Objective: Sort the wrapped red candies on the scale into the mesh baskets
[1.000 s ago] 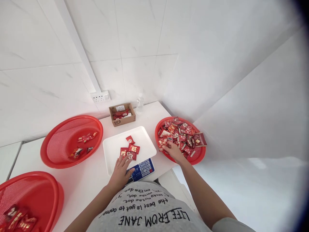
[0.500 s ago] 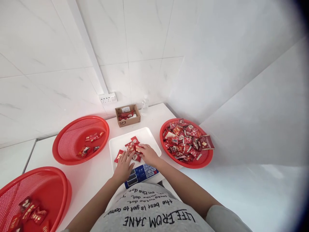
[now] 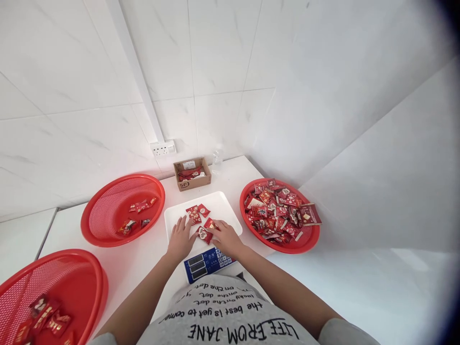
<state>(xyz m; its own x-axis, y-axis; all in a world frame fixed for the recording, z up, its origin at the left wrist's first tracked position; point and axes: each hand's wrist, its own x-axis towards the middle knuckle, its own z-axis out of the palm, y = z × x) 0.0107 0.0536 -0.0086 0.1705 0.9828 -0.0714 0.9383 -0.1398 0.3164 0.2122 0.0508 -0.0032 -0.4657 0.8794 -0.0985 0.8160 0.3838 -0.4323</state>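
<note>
Several small red wrapped candies lie on the white tray [image 3: 224, 206] of a weighing scale. My left hand [image 3: 180, 239] rests on the tray's left side, fingers spread and stretched out; what lies beneath it is hidden. Between my hands is a red candy with a pale round print [image 3: 203, 235], close to both thumbs. My right hand [image 3: 226, 238] has thumb and fingers around another red candy [image 3: 211, 224]. Beyond the fingertips lie a square red candy [image 3: 194, 214] and a smaller red candy [image 3: 204, 210]. The blue keypad panel [image 3: 206, 263] faces me, partly covered by my right wrist.
On the right stands a red basket [image 3: 315, 239] heaped with wrapped candies. Two red baskets [image 3: 84, 225] [image 3: 102, 282] on the left hold a few each. An open cardboard box [image 3: 196, 183] and a clear bottle [image 3: 217, 160] stand near the tiled wall.
My left hand has moved left over where a red candy lay. My right hand has shifted slightly right and nearer with its candy, uncovering the candies between my hands.
</note>
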